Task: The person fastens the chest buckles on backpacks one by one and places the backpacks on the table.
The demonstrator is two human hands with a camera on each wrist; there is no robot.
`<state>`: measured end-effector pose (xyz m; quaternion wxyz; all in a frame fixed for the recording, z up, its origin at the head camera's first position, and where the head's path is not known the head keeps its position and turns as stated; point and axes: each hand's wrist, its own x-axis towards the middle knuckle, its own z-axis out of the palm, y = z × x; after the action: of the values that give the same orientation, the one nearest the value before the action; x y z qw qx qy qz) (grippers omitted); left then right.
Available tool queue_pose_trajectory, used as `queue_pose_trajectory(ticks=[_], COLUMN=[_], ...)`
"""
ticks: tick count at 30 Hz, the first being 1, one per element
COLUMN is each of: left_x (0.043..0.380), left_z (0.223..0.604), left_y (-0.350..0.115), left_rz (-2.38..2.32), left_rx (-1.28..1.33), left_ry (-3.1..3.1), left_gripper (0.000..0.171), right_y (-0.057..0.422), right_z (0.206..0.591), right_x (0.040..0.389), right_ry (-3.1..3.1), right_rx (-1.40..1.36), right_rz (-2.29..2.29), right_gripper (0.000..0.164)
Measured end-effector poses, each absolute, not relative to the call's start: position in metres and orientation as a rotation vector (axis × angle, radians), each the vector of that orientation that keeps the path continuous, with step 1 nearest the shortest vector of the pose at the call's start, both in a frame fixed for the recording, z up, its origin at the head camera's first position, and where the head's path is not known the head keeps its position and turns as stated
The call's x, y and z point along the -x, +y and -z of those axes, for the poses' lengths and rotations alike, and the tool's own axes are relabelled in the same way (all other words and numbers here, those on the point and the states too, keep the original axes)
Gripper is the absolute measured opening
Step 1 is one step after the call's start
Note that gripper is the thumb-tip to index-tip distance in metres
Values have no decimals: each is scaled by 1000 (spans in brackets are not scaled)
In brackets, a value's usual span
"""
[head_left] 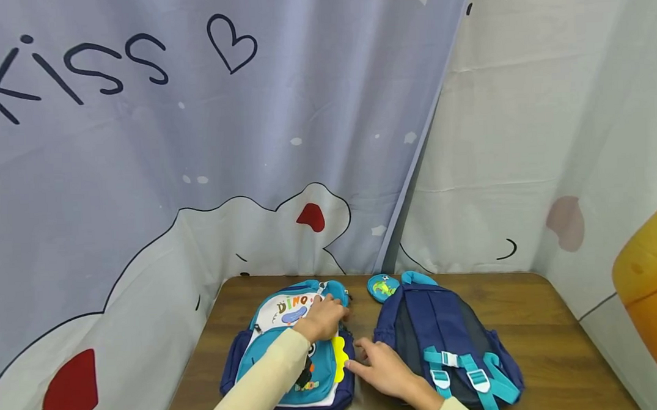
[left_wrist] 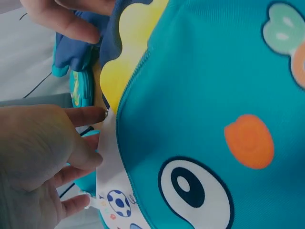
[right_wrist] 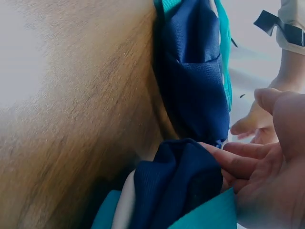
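Note:
A teal and navy dinosaur backpack (head_left: 280, 366) lies front up on the table, marked DINO near its top. My left hand (head_left: 324, 319) reaches across it to its upper right edge, beside the zip and yellow scalloped trim (left_wrist: 125, 52). In the left wrist view the left fingers (left_wrist: 86, 115) spread along the white border, fingertips right at the bag's edge. My right hand (head_left: 384, 369) is low between the two bags, fingers extended toward the dinosaur backpack's side. In the right wrist view its fingers lie close to navy fabric (right_wrist: 178, 176), with nothing gripped.
A second navy backpack (head_left: 441, 341) lies straps up to the right, with teal straps (head_left: 485, 381) and white buckles. A round teal pouch (head_left: 382, 287) sits at its upper left. The wooden table (head_left: 566, 353) backs onto printed curtains (head_left: 302, 108).

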<state>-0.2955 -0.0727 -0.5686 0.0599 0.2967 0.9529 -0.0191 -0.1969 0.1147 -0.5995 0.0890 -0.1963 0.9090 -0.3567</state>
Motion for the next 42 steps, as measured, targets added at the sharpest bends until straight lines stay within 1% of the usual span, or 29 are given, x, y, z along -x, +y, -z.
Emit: queue_pose_trajectory(ticks=[6,11,16,22,28,34,42], left_x=[298,299,302,304,302,305,310], left_z=[570,567,571,577,579,581,590], left_y=[-71,-70,-69,-69,-68,-66,-70], left_rz=[126,234,388,453,581,668,606], left_rx=[-890,-855,-819,-774,-731,-753,-772], left_ry=[2873,2869,2867,2877,2845,2829,2881], left_gripper=[29,34,38,40,44,43,40], right_y=[109,104,96,87,81,75,72], right_z=[604,606,608,609,611,615,618], right_x=[196,197,198,201,202,204,203], right_ry=[2745,2797,2810,2836,2836,2837,2869], right_rx=[551,553,504,481,413,299,267], right_rz=[1046,1002,957,864,865,878,863], right_gripper=[57,61,73,89,98,100,99])
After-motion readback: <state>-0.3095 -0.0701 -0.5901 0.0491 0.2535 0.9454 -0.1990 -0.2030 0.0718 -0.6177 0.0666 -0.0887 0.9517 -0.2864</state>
